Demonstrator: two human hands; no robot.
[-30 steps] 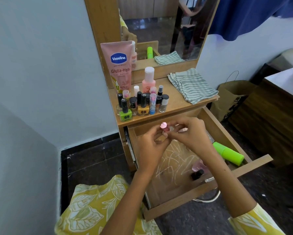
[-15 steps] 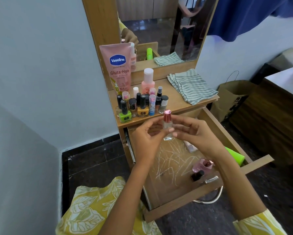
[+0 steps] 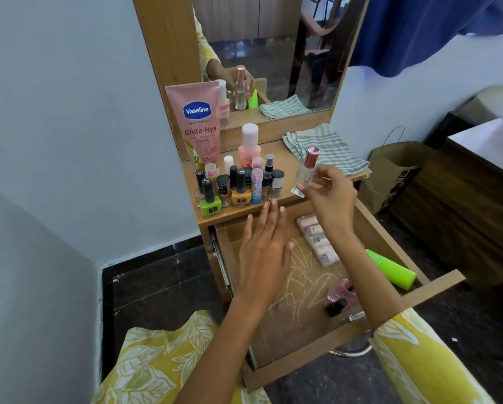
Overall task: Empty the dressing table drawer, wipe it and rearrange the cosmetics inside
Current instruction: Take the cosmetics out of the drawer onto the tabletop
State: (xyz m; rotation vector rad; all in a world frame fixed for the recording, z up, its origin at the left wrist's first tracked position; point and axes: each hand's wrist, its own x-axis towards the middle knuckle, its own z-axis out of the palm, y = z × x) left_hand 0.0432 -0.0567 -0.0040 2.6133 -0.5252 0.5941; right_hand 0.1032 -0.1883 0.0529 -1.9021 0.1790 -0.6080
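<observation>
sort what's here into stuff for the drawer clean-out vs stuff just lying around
For the job: open drawer; clear spray bottle in right hand; green tube and sample strip inside; nail polishes on top; striped cloth.

Lying about: paper bag; blue fabric.

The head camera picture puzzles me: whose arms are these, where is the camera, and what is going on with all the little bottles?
There is no machine here. A person wears a wide-angle camera on the head, so you look down along their own two arms. The right hand pinches a small clear bottle with a pink cap above the wooden tabletop. The left hand is flat and empty, its fingers reaching the tabletop's front edge. On the top stand a cluster of nail polish bottles, a pink Vaseline tube and a folded striped cloth. Below is the open drawer, not yet emptied: a bright green bottle, a clear pack of small tubes and a few small items remain. The mirror repeats the held bottle.
</observation>
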